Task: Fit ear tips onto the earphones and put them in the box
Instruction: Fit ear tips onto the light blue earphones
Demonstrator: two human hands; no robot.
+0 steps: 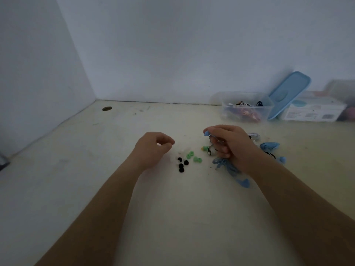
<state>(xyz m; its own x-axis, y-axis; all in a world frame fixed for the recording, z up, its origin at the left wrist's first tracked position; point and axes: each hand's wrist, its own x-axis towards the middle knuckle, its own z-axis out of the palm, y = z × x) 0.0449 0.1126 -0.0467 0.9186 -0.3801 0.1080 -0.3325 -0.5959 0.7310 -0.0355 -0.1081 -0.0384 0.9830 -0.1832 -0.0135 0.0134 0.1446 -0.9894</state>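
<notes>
Your right hand (233, 145) pinched the blue earphone (207, 133). Your left hand (153, 148) curled up, and I couldn't tell if it held anything. Ear tips (194, 157) lay between them. The clear box (247, 108) sat far back, beside its blue lid (288, 93).

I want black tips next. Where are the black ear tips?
Head view: the black ear tips lie on the table just right of the left hand, beside the green ear tips.

Cream table (172, 217), ear tips (181, 164), clear box (247, 110)
</notes>
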